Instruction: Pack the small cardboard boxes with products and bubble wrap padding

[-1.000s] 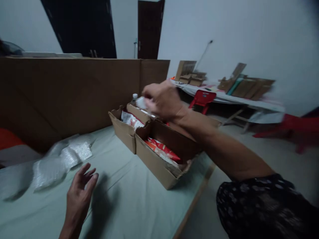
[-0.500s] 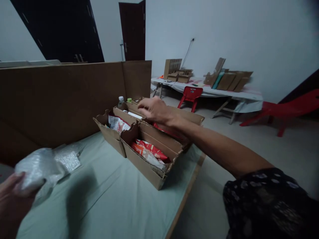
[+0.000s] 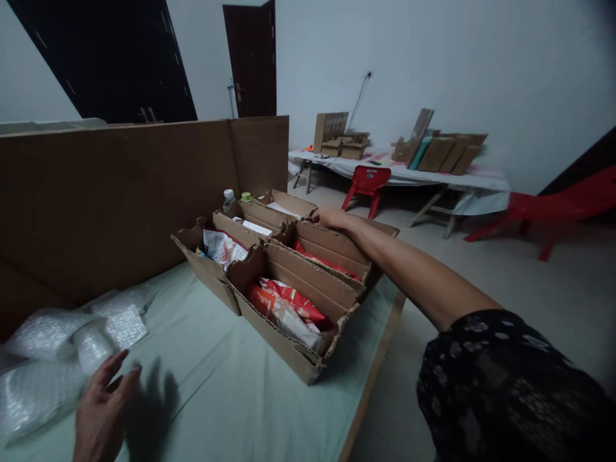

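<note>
My left hand (image 3: 103,404) hovers over the green cloth with its fingers apart and nothing in them. Beside it lie several pieces of clear bubble wrap (image 3: 45,337). My right hand (image 3: 331,218) reaches to the far side of the cardboard boxes, its fingers dipping behind a box wall and mostly hidden. Just in front of it is a box (image 3: 332,240) with red packets (image 3: 325,260). The nearest box (image 3: 274,333) holds red and white snack bags (image 3: 293,301). Left of that, another box (image 3: 206,273) contains a white patterned bag (image 3: 224,247).
A tall cardboard panel (image 3: 120,199) stands along the left and back of the table. Two bottles, one with a white cap (image 3: 228,194), are behind the boxes. Across the room are a red chair (image 3: 368,183) and a table (image 3: 476,187) with cardboard pieces.
My left hand has let go of the bubble wrap, which now lies on the cloth, and has moved right. My right hand has moved right and lower, down behind a box edge.
</note>
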